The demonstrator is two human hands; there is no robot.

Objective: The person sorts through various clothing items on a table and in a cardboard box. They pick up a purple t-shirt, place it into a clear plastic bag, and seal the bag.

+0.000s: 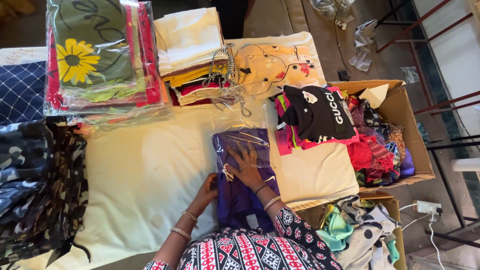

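Purple folded garment [239, 192], soft, light and floppy, half inside a slippery clear plastic bag [240, 135] at the pale sheet's [145, 180] near edge; right hand [246, 167] pressed flat on top, left hand [209, 189] gripping its left edge—likely best held by both side edges.

It looked like a small garment packing room or clothing shop's back area. At eleven o'clock lay a stack of bagged garments [100, 60] in clear plastic, at twelve a pile of folded fabrics [192, 55]. At three o'clock an open cardboard box [410, 130] overflowed with mixed clothes, on a cream-covered tabletop [140, 185] above a bare floor [390, 55].
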